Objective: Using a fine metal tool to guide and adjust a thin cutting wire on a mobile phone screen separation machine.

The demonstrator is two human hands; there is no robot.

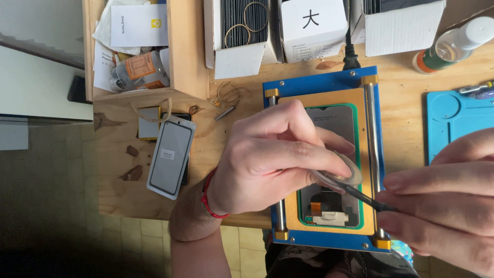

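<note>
While hands [267,159] [442,201] hold tape [337,172], tweezers [370,201] pull.

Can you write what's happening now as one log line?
left hand: holds tape roll | right hand: pulls tape strip | below: blue-gold jig

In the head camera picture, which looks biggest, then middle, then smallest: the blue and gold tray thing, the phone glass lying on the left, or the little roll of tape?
1. Blue and gold tray, the biggest.
2. Phone glass, in the middle.
3. Roll of tape, the smallest, pinched in the left hand. It sits nearer the camera and is partly hidden, yet looks smallest anyway.
</note>
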